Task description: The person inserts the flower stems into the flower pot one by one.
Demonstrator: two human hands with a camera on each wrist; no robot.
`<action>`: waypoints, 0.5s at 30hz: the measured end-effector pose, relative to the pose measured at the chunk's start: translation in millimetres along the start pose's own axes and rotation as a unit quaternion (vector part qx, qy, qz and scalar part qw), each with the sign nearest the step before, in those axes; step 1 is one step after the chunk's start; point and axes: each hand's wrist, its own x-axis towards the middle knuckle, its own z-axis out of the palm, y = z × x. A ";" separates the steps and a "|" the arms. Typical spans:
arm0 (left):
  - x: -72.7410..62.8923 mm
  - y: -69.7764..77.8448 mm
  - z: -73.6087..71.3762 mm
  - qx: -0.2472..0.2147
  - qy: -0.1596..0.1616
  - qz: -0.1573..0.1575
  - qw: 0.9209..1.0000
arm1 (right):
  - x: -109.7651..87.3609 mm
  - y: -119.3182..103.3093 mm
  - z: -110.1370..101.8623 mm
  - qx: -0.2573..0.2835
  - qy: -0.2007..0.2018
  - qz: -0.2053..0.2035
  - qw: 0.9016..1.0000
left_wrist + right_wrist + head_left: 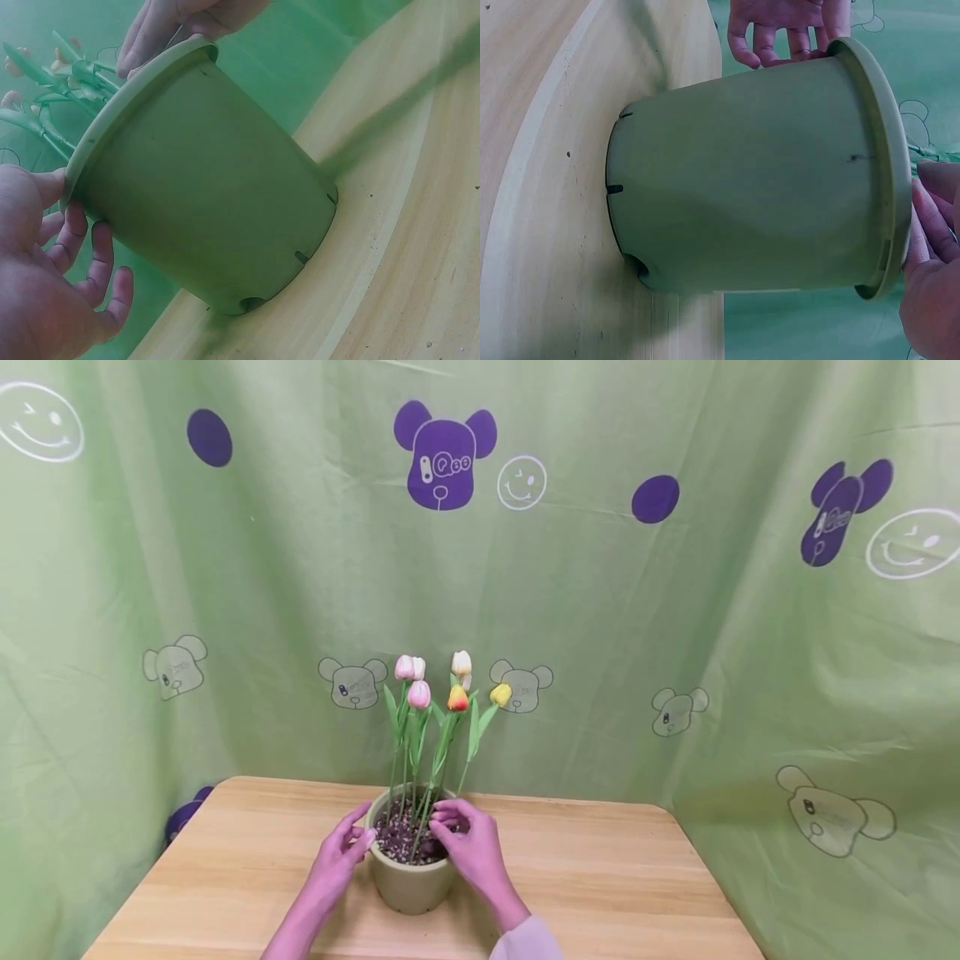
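A green plastic flower pot (414, 885) of dark, speckled soil (397, 843) stands upright on the table. Several artificial tulips rise from it, among them a pink tulip (419, 694), a red-and-yellow tulip (457, 697) and a yellow tulip (501, 695). My left hand (341, 852) grips the pot's rim on the left, thumb above and fingers beneath, as the left wrist view (52, 255) shows. Over the right rim, my right hand (472, 843) reaches in beside the stems, low near the soil. Whether its fingertips pinch a stem is hard to make out.
The light wooden table (600, 877) extends to both sides of the pot. Close behind it hangs a green curtain (585, 610) with bear and smiley prints, which also closes in the left and right sides. Small dark specks lie on the tabletop.
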 end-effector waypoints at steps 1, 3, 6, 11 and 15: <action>-0.2 -0.1 0.2 0.001 0.001 0.000 1.000 | -0.4 0.1 -1.4 -0.001 0.002 0.001 1.000; -0.8 -0.2 0.5 0.001 0.002 0.000 1.000 | -1.0 -0.2 -4.3 -0.002 0.004 0.000 1.000; -1.0 -0.7 0.9 0.004 0.004 0.000 1.000 | -1.3 -1.2 -9.0 -0.001 0.006 -0.007 1.000; -1.3 -0.8 1.3 0.007 0.007 -0.001 1.000 | -1.2 -2.9 -16.5 0.007 0.009 -0.005 1.000; -1.4 -0.6 1.4 0.010 0.006 -0.002 1.000 | -1.3 -0.9 -22.1 0.014 0.015 0.006 1.000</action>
